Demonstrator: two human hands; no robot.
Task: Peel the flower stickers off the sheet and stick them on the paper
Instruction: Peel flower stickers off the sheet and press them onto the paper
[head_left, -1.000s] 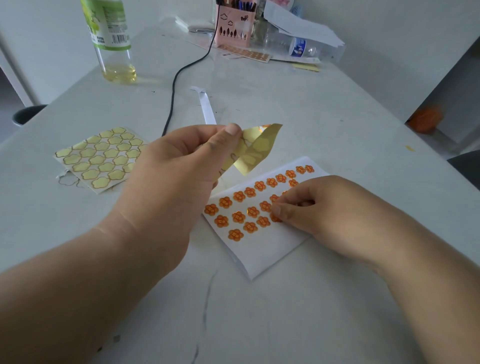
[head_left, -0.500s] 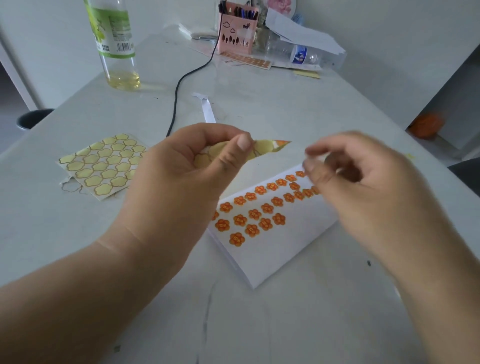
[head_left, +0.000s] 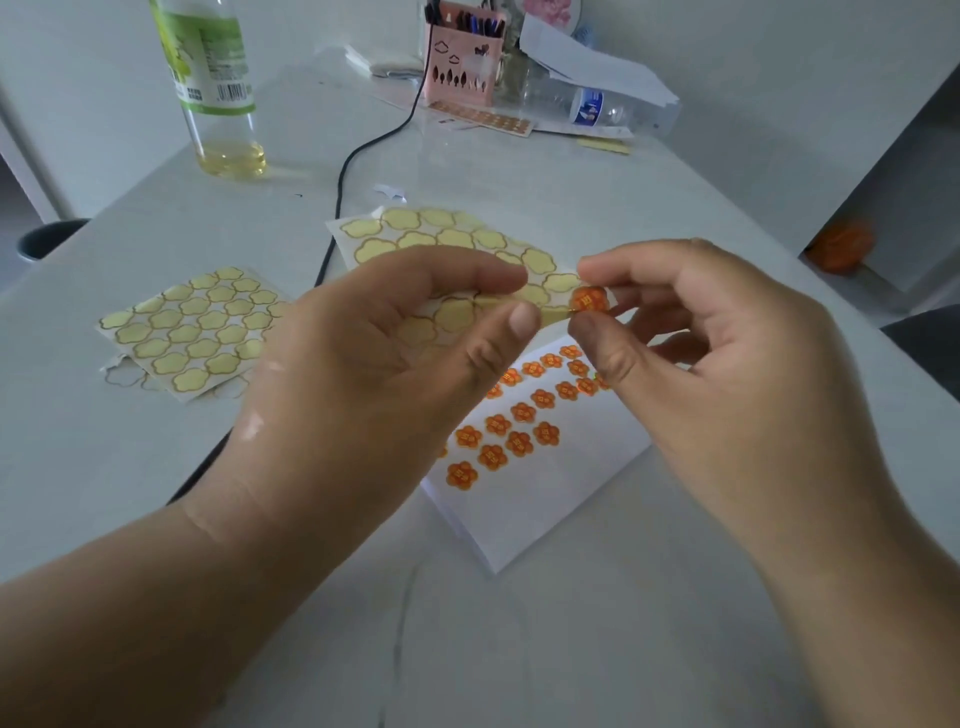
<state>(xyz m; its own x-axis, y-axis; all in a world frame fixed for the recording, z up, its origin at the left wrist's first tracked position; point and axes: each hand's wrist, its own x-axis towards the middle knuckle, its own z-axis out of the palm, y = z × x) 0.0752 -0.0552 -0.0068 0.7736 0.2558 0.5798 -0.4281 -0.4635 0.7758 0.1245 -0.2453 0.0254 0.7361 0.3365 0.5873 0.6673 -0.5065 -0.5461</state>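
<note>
"So, what do the two hands have hold of?"

"The left hand (head_left: 395, 364) pinches the sticker sheet (head_left: 415, 234) between thumb and forefinger, its other fingers curled beneath. The right hand (head_left: 727, 364) pinches an orange flower sticker (head_left: 589, 300) at the sheet's right corner, thumb below and forefinger on top. Both hands are raised above the table (head_left: 571, 649), fingertips almost meeting."

"Is that sticker off the sheet?"

"That cannot be told; it sits right at the sheet's edge. The rest of the sheet shows only pale yellow, gold-rimmed flower outlines."

"And the paper?"

"The paper (head_left: 545, 499), white, lies flat below the hands near the table's middle, one corner pointing to the near edge. Slanting rows of stuck flowers (head_left: 519, 431), orange and glossy, cover its upper part."

"What else lies on the table?"

"A second sheet (head_left: 192, 332) of yellow outlines lies toward the left edge. A black cable (head_left: 363, 150) runs from the far edge toward the left forearm. A bottle (head_left: 218, 88) with a little yellow liquid stands at the far left corner, while a pink pen holder (head_left: 462, 67), loose papers and a lying plastic bottle (head_left: 608, 106) crowd the far edge. The surface is pale grey, the walls white, and something orange (head_left: 844, 247) sits on the floor beyond the right edge."
</note>
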